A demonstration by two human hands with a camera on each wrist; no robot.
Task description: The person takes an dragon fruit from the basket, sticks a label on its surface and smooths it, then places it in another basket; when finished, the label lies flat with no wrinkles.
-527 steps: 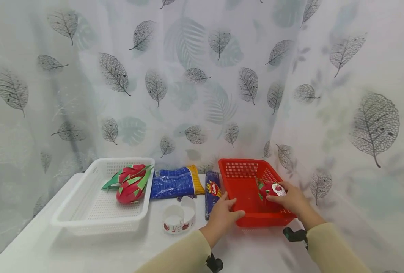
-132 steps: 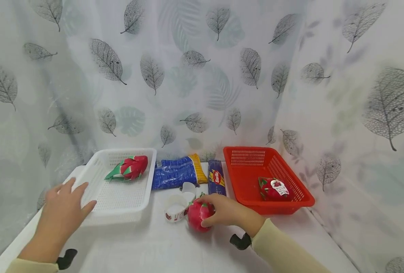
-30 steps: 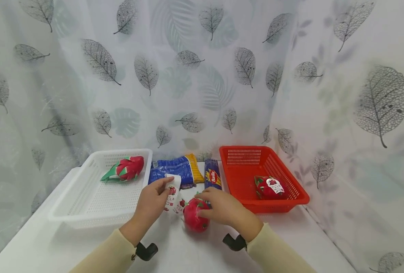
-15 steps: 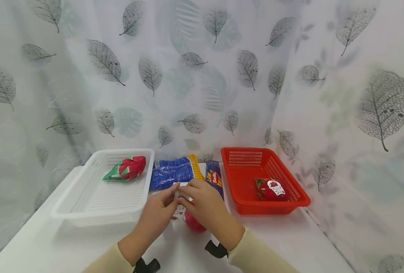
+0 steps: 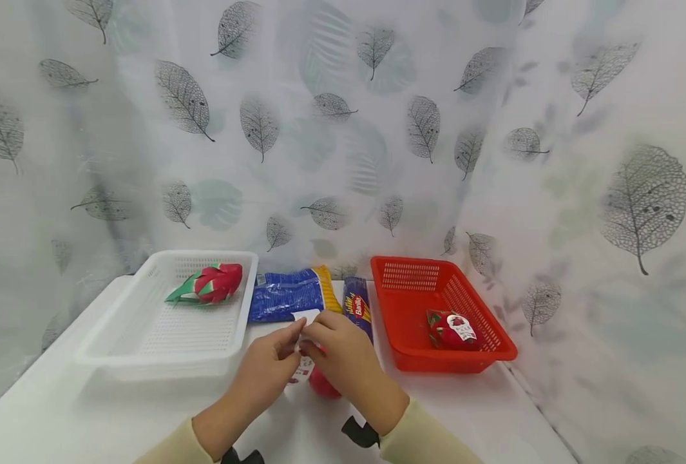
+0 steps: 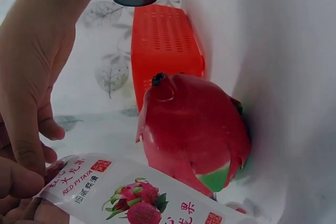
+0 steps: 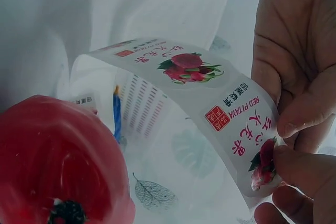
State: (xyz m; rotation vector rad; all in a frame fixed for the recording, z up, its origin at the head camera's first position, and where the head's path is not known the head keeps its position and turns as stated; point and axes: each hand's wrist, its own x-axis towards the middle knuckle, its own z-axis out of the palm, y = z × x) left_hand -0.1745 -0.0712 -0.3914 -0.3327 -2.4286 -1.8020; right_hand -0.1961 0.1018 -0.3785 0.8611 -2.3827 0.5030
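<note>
Over the table, just in front of the blue packet, both hands meet at the end of a strip of printed dragon fruit stickers (image 7: 189, 72). My left hand (image 5: 258, 370) pinches the strip's end between thumb and fingers. Fingertips of my right hand (image 5: 348, 354) pinch the same end, right at a sticker's edge. From there the strip (image 6: 131, 192) curves away, its "RED PITAYA" print facing up. A red dragon fruit (image 6: 194, 119) without a visible sticker rests on the table below the right hand, which partly hides it in the head view.
A white basket (image 5: 145, 357) on the left holds another dragon fruit (image 5: 218, 283). The red basket (image 5: 403, 322) on the right holds a dragon fruit with a white sticker (image 5: 458, 328). Behind the hands lie a blue-and-yellow packet (image 5: 287, 293) and a Barilla spaghetti pack (image 5: 357, 303).
Earlier the right hand held the dragon fruit taken from the white basket. It has since let go and moved left to the strip, joining the left hand there. Half a second brings little change.
</note>
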